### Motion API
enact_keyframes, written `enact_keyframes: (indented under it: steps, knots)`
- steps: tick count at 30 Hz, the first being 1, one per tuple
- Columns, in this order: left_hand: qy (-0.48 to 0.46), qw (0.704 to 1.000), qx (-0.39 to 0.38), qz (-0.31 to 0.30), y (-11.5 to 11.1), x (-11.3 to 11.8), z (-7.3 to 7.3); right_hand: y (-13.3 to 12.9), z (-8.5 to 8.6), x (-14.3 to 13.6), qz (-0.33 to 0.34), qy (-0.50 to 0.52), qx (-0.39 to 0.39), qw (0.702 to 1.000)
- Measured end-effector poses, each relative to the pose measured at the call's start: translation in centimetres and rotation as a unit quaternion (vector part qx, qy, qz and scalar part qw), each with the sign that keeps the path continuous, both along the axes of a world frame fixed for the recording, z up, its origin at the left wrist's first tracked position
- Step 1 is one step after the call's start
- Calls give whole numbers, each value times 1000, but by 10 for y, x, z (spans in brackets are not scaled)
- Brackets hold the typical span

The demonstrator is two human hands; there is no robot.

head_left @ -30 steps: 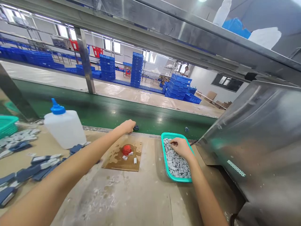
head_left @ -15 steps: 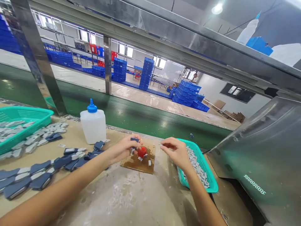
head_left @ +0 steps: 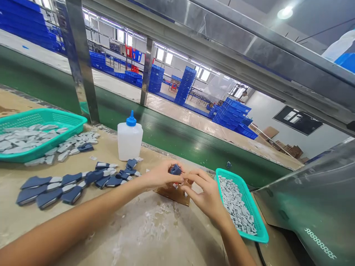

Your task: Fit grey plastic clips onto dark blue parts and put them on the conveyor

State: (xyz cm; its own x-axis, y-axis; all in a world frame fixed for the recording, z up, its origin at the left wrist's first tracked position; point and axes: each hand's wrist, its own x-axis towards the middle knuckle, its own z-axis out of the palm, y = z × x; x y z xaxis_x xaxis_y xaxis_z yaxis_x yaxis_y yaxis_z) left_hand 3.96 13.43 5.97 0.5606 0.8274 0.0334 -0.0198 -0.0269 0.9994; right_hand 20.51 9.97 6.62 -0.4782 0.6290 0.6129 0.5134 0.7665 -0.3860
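A small dark blue piece (head_left: pixel 175 169) is gripped in the fingers of my left hand (head_left: pixel 163 175), above a brown wet board (head_left: pixel 177 195). My right hand (head_left: pixel 202 186) meets it there, thumb and fingers drawn together at the piece; whatever it pinches is too small to make out. Behind the fingers, a red object on the board is mostly hidden. Right of my right hand stands a green basket (head_left: pixel 263 232) full of small light grey pieces. Rows of dark blue and grey pieces (head_left: pixel 72 179) lie on the table to the left.
A white bottle with a blue cap (head_left: pixel 130 142) stands behind my left forearm. Another green basket (head_left: pixel 83 122) holds grey pieces at the far left, with loose ones beside it. Beyond runs a green belt (head_left: pixel 166 127); metal posts and a sloping metal panel (head_left: pixel 313 195) flank the table.
My hands have come together over the board, my right hand reaching the blue piece held in my left. The view has shifted, showing more of the left basket.
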Motion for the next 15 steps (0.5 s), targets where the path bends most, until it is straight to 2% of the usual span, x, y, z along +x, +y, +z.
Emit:
enact_keyframes:
  steps: [4,9,12,15]
  knots:
    - [79,995,55,15,0,-7,4,2,0,7,52,-8,6,999]
    - [74,997,31,-4,-3,-8,-4,3,-2,8,77,-4,3,997]
    - [80,996,33,4,-4,-5,-5,2,-1,7,79,-2,-30,996]
    - [109,993,36,19,-2,-7,1,3,1,6,54,13,-51,997]
